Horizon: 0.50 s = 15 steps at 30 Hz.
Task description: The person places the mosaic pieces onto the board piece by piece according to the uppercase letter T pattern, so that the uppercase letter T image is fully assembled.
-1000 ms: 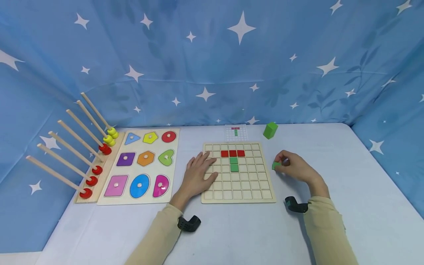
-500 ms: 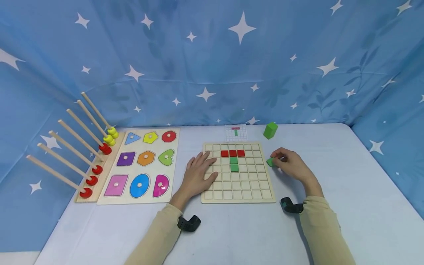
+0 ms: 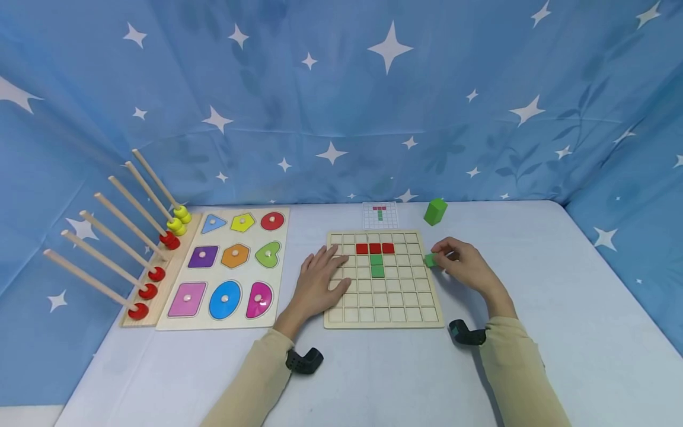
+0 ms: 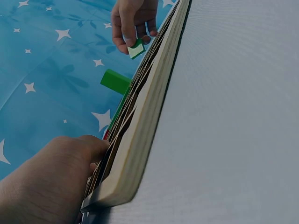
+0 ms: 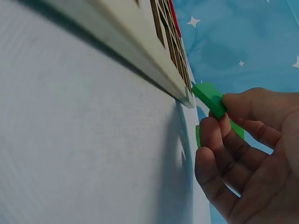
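A wooden grid board lies flat on the table. Red square tiles fill a row of three cells near its top, and two green tiles run down below the middle one. My left hand rests with spread fingers on the board's left side. Between thumb and fingers, my right hand pinches a green square tile just by the board's right edge. Behind the board lies a small pattern card printed with a red and green T. A green stack of tiles stands right of the card.
To the left lies a shape puzzle board with several coloured knobbed pieces. Beside it stands a wooden peg rack with red and yellow rings. A blue star-patterned curtain hangs behind the white table.
My right hand has moved left with the green tile, from the table beside the board to the board's right edge. My left hand has stayed in place.
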Each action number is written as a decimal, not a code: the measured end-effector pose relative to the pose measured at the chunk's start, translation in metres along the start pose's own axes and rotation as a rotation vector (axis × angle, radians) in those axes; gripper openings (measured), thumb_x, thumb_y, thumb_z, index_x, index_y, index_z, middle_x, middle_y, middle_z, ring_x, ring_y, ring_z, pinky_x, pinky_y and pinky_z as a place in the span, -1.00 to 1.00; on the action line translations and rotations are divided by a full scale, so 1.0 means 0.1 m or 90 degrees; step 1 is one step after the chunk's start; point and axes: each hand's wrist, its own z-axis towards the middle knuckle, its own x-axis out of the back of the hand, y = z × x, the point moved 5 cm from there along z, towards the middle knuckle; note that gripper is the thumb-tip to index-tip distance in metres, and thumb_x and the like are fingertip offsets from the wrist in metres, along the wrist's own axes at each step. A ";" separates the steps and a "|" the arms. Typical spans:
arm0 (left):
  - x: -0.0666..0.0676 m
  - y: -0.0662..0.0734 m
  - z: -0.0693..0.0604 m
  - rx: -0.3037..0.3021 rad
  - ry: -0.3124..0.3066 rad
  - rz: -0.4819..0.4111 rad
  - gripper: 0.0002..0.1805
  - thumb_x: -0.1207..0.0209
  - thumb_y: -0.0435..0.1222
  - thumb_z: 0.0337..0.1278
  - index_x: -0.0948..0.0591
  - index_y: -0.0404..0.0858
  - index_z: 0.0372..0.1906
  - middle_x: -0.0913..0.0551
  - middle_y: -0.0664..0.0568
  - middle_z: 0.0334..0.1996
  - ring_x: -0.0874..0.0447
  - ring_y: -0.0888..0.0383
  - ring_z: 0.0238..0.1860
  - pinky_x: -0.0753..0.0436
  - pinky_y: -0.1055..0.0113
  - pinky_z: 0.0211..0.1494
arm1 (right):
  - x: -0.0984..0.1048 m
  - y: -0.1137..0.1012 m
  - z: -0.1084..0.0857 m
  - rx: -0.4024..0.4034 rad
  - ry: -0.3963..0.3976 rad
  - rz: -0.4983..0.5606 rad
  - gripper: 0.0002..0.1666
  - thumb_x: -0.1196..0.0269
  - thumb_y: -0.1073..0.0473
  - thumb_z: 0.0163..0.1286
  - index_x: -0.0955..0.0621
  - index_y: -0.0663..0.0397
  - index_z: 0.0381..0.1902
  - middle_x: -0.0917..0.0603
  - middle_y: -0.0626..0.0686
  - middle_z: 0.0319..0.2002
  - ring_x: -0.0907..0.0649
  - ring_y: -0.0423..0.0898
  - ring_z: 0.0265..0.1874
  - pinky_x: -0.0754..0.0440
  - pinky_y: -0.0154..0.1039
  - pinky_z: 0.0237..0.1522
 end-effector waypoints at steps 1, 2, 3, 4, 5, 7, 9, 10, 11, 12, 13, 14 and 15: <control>0.00 0.00 0.00 0.001 -0.002 0.001 -0.46 -0.06 -0.01 0.20 -0.44 -0.06 0.28 -0.25 -0.05 0.42 -0.05 -0.10 0.48 -0.02 -0.11 0.46 | 0.00 -0.01 0.00 0.003 0.001 0.002 -0.76 -0.12 0.17 0.38 -0.54 0.15 -0.06 -0.62 0.19 -0.19 -0.62 0.00 -0.31 -0.55 -0.23 -0.35; 0.00 0.00 0.00 0.001 -0.003 0.002 -0.46 -0.06 -0.01 0.20 -0.44 -0.05 0.28 -0.25 -0.05 0.42 -0.05 -0.10 0.48 -0.02 -0.10 0.46 | -0.01 -0.01 0.01 0.006 0.001 0.004 -0.76 -0.13 0.17 0.38 -0.54 0.15 -0.06 -0.62 0.19 -0.19 -0.62 0.00 -0.30 -0.56 -0.23 -0.34; 0.00 0.00 0.00 0.002 -0.004 0.004 -0.46 -0.05 0.00 0.20 -0.43 -0.05 0.28 -0.25 -0.05 0.42 -0.04 -0.10 0.48 -0.02 -0.10 0.46 | -0.02 -0.02 0.01 0.009 0.002 0.005 -0.77 -0.13 0.17 0.38 -0.54 0.15 -0.07 -0.63 0.19 -0.19 -0.62 0.00 -0.30 -0.56 -0.23 -0.34; 0.00 -0.01 0.01 0.003 -0.005 0.005 -0.46 -0.05 0.00 0.21 -0.43 -0.05 0.28 -0.25 -0.05 0.42 -0.04 -0.09 0.48 -0.02 -0.10 0.47 | -0.03 -0.03 0.01 0.011 0.002 0.007 -0.77 -0.14 0.17 0.38 -0.54 0.15 -0.07 -0.63 0.19 -0.19 -0.61 0.00 -0.30 -0.56 -0.23 -0.33; -0.01 -0.01 0.01 0.002 -0.004 0.005 -0.46 -0.05 0.00 0.21 -0.43 -0.05 0.28 -0.25 -0.05 0.42 -0.04 -0.09 0.48 -0.02 -0.10 0.47 | -0.04 -0.04 0.02 0.012 0.001 0.007 -0.77 -0.14 0.17 0.37 -0.54 0.15 -0.07 -0.63 0.18 -0.20 -0.61 -0.01 -0.30 -0.56 -0.23 -0.33; -0.01 -0.01 0.01 0.001 -0.003 0.006 -0.46 -0.05 0.00 0.21 -0.43 -0.05 0.28 -0.25 -0.05 0.42 -0.05 -0.09 0.48 -0.02 -0.10 0.46 | -0.07 -0.05 0.02 0.010 -0.004 0.009 -0.77 -0.15 0.17 0.37 -0.55 0.14 -0.07 -0.63 0.17 -0.20 -0.61 -0.02 -0.29 -0.55 -0.23 -0.32; -0.01 -0.01 0.00 0.002 -0.001 0.005 -0.46 -0.05 0.00 0.20 -0.44 -0.05 0.28 -0.25 -0.05 0.42 -0.05 -0.09 0.48 -0.02 -0.10 0.46 | -0.09 -0.07 0.03 0.010 -0.009 0.010 -0.77 -0.15 0.16 0.37 -0.55 0.14 -0.07 -0.64 0.16 -0.21 -0.61 -0.02 -0.28 -0.54 -0.23 -0.30; -0.01 -0.01 0.00 0.001 0.000 0.004 -0.46 -0.05 -0.01 0.20 -0.44 -0.06 0.27 -0.26 -0.05 0.41 -0.05 -0.10 0.48 -0.03 -0.11 0.46 | -0.11 -0.09 0.03 0.011 -0.012 0.012 -0.77 -0.15 0.16 0.37 -0.55 0.14 -0.07 -0.64 0.16 -0.21 -0.61 -0.02 -0.28 -0.54 -0.22 -0.28; -0.01 -0.01 0.00 0.002 0.000 0.004 -0.46 -0.05 -0.01 0.20 -0.44 -0.05 0.27 -0.26 -0.05 0.41 -0.05 -0.09 0.48 -0.03 -0.11 0.46 | -0.12 -0.10 0.03 0.013 -0.014 0.012 -0.77 -0.15 0.16 0.37 -0.56 0.14 -0.08 -0.64 0.15 -0.21 -0.61 -0.02 -0.27 -0.54 -0.22 -0.27; -0.01 -0.01 0.00 0.003 -0.002 0.005 -0.46 -0.05 0.00 0.20 -0.44 -0.05 0.28 -0.25 -0.04 0.42 -0.05 -0.09 0.48 -0.02 -0.10 0.46 | -0.13 -0.11 0.03 0.015 -0.015 0.013 -0.78 -0.15 0.17 0.37 -0.56 0.13 -0.08 -0.64 0.14 -0.21 -0.61 -0.03 -0.27 -0.54 -0.22 -0.26; -0.01 -0.01 0.00 0.003 -0.001 0.004 -0.46 -0.05 0.00 0.20 -0.44 -0.05 0.28 -0.26 -0.04 0.42 -0.05 -0.09 0.48 -0.02 -0.10 0.47 | -0.14 -0.12 0.03 0.017 -0.016 0.013 -0.78 -0.15 0.17 0.37 -0.56 0.13 -0.09 -0.65 0.14 -0.22 -0.60 -0.03 -0.27 -0.53 -0.22 -0.25; -0.01 -0.01 0.00 0.004 -0.003 0.006 -0.46 -0.05 0.00 0.21 -0.44 -0.05 0.28 -0.25 -0.03 0.42 -0.05 -0.08 0.48 -0.02 -0.10 0.47 | -0.15 -0.13 0.04 0.019 -0.016 0.012 -0.79 -0.15 0.16 0.37 -0.57 0.12 -0.09 -0.65 0.13 -0.22 -0.60 -0.03 -0.27 -0.53 -0.21 -0.24; -0.02 -0.01 0.00 0.004 -0.004 0.007 -0.46 -0.05 0.00 0.21 -0.43 -0.04 0.28 -0.25 -0.03 0.42 -0.04 -0.08 0.48 -0.02 -0.10 0.47 | -0.16 -0.14 0.04 0.020 -0.017 0.011 -0.79 -0.16 0.16 0.36 -0.57 0.11 -0.09 -0.65 0.12 -0.22 -0.60 -0.04 -0.27 -0.52 -0.21 -0.23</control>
